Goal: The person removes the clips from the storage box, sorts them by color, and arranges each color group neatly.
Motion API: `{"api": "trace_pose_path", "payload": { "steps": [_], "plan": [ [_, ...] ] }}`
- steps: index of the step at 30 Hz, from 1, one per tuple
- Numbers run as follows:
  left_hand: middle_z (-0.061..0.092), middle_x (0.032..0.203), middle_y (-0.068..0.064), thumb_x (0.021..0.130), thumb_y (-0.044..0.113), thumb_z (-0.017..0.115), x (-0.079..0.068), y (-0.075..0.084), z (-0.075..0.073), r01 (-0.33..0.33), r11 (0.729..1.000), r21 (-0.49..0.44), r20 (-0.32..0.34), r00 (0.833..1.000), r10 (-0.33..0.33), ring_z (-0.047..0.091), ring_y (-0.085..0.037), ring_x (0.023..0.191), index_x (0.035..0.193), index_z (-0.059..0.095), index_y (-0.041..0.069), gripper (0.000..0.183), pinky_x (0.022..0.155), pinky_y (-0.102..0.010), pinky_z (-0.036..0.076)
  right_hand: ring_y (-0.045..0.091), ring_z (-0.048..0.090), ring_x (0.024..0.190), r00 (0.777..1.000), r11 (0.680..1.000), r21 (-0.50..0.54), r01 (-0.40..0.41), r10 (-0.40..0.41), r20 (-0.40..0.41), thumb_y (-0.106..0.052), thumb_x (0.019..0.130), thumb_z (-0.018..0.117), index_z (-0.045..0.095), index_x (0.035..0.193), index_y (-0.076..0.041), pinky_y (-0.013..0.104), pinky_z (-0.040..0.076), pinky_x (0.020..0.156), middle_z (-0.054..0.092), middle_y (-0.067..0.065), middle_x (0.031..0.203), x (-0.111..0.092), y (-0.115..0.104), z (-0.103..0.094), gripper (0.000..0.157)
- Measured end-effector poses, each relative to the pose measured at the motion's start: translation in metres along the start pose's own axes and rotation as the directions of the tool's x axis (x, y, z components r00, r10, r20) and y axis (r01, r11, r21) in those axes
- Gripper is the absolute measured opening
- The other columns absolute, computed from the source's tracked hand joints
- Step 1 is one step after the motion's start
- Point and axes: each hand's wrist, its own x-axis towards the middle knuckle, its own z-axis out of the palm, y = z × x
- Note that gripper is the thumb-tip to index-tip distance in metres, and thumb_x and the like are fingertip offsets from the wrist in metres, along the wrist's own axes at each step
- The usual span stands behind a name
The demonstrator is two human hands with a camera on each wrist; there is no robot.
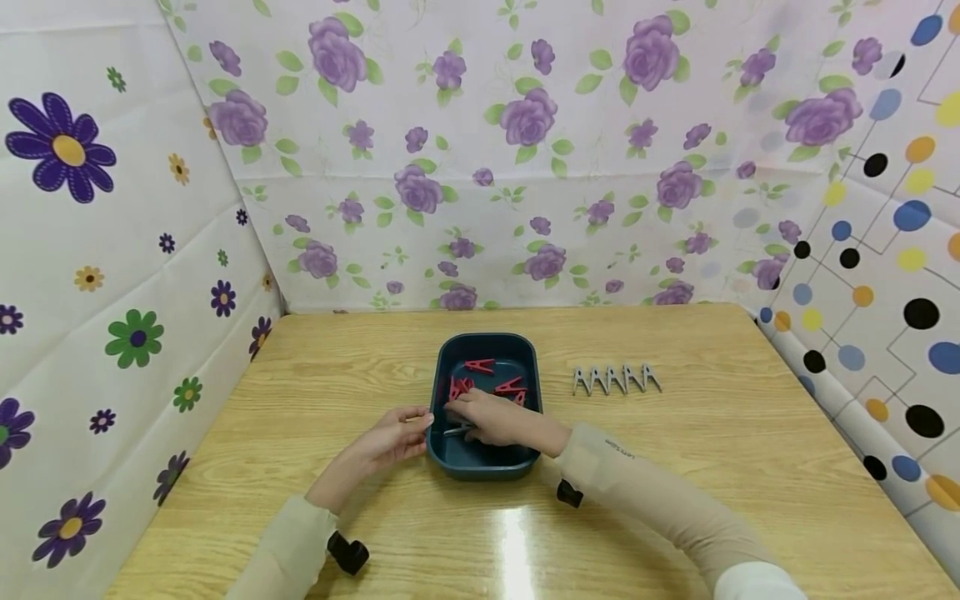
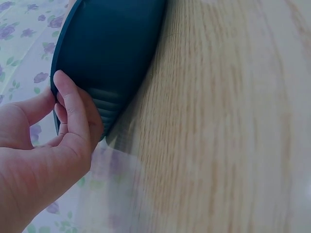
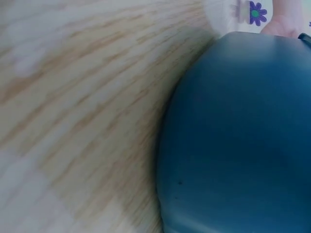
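A dark teal plastic bin (image 1: 483, 473) stands on the table, with several red clothespins (image 1: 480, 366) and a grey clothespin (image 1: 456, 432) inside. At the bin's left side, my left hand (image 1: 392, 437) pinches the rim between thumb and fingers, as the left wrist view also shows around the bin's wall (image 2: 112, 48). My right hand (image 1: 487, 417) reaches down into the bin, right beside the grey clothespin. Its fingertips are partly hidden, so I cannot tell if they grip it. Only the bin's outer wall (image 3: 238, 136) fills the right wrist view; the right hand is out of sight there.
To the right of the bin, several grey clothespins (image 1: 613, 380) lie in a row on the wooden table (image 1: 337, 358). Patterned cloths (image 1: 480, 167) hang behind the table and along both sides.
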Motion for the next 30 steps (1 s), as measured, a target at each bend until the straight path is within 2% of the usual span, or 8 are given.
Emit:
{"api": "trace_pose_path", "payload": {
  "steps": [5, 9, 13, 15, 18, 22, 26, 30],
  "plan": [
    [0.063, 0.089, 0.002, 0.102, 0.016, 0.051, 0.0, -0.002, 0.0, -0.013, 1.0, -0.02, 0.021, 1.0, 0.014, 0.062, -0.005, 0.073, 0.121, 0.045, 0.0, 0.026, 0.069, -0.019, 0.054, 0.012, 0.056, 0.097, 0.997, 0.997, -0.017, 0.08, -0.08, -0.017, -0.007, 0.09, 0.068, 0.066, 0.117, -0.014, 0.023, 0.048, 0.083, 0.065, 0.0, 0.104, 0.001, 0.001, 0.003, 0.028],
    [0.064, 0.089, 0.001, 0.102, 0.016, 0.05, -0.001, -0.002, 0.0, -0.019, 0.999, -0.03, 0.036, 0.999, 0.02, 0.062, -0.005, 0.074, 0.123, 0.044, -0.001, 0.028, 0.069, -0.018, 0.054, 0.017, 0.056, 0.114, 0.993, 0.993, -0.029, 0.114, -0.115, -0.037, 0.006, 0.087, 0.064, 0.073, 0.102, -0.02, 0.029, 0.049, 0.095, 0.064, 0.004, 0.12, -0.002, 0.002, 0.001, 0.032],
    [0.065, 0.088, 0.001, 0.101, 0.016, 0.051, -0.002, -0.001, 0.0, -0.013, 0.999, -0.03, 0.023, 1.0, 0.013, 0.063, -0.005, 0.074, 0.123, 0.044, -0.001, 0.028, 0.069, -0.018, 0.054, 0.023, 0.05, 0.123, 0.994, 0.997, -0.04, 0.069, -0.072, -0.088, 0.008, 0.085, 0.062, 0.075, 0.092, -0.024, 0.034, 0.048, 0.099, 0.056, 0.007, 0.134, -0.006, 0.002, -0.004, 0.035],
    [0.065, 0.086, 0.001, 0.101, 0.016, 0.051, -0.003, 0.0, 0.0, -0.013, 0.999, -0.035, 0.022, 1.0, 0.014, 0.062, -0.005, 0.073, 0.119, 0.046, 0.001, 0.023, 0.069, -0.018, 0.054, 0.02, 0.056, 0.112, 0.993, 0.999, -0.041, 0.024, -0.029, -0.118, 0.001, 0.088, 0.061, 0.073, 0.096, -0.024, 0.031, 0.053, 0.087, 0.058, 0.006, 0.126, -0.007, 0.001, -0.005, 0.029],
    [0.065, 0.086, 0.001, 0.101, 0.015, 0.051, -0.003, -0.001, 0.0, -0.014, 0.999, -0.032, 0.018, 1.0, 0.014, 0.062, -0.005, 0.073, 0.114, 0.049, 0.004, 0.017, 0.069, -0.018, 0.054, 0.016, 0.06, 0.094, 0.99, 0.995, -0.07, -0.065, 0.056, -0.13, -0.024, 0.093, 0.063, 0.066, 0.11, -0.02, 0.029, 0.054, 0.072, 0.062, 0.004, 0.112, -0.009, 0.0, -0.005, 0.017],
    [0.065, 0.088, 0.001, 0.101, 0.015, 0.051, -0.002, 0.0, 0.0, -0.007, 1.0, -0.026, -0.004, 1.0, 0.007, 0.062, -0.005, 0.076, 0.116, 0.048, 0.004, 0.019, 0.07, -0.019, 0.054, 0.016, 0.061, 0.093, 0.988, 0.973, -0.177, -0.15, 0.139, -0.074, -0.06, 0.083, 0.066, 0.056, 0.122, -0.017, 0.033, 0.054, 0.076, 0.065, 0.002, 0.11, -0.012, -0.002, -0.005, 0.059],
    [0.065, 0.09, 0.001, 0.101, 0.016, 0.052, -0.002, 0.0, 0.001, -0.002, 1.0, -0.016, -0.018, 1.0, 0.002, 0.062, -0.006, 0.078, 0.122, 0.045, -0.001, 0.028, 0.07, -0.019, 0.054, 0.019, 0.061, 0.101, 0.985, 0.952, -0.252, -0.172, 0.17, -0.031, -0.069, 0.075, 0.068, 0.056, 0.122, -0.014, 0.036, 0.053, 0.084, 0.065, 0.004, 0.115, -0.014, -0.004, -0.005, 0.073],
    [0.065, 0.091, 0.0, 0.101, 0.016, 0.053, -0.001, -0.001, 0.001, -0.01, 1.0, -0.008, -0.012, 1.0, 0.01, 0.062, -0.006, 0.079, 0.125, 0.044, -0.004, 0.033, 0.07, -0.019, 0.054, 0.016, 0.061, 0.089, 0.98, 0.946, -0.263, -0.192, 0.198, -0.005, -0.065, 0.076, 0.07, 0.058, 0.121, -0.011, 0.03, 0.052, 0.068, 0.067, 0.003, 0.104, -0.017, -0.006, -0.006, 0.071]
  ]
}}
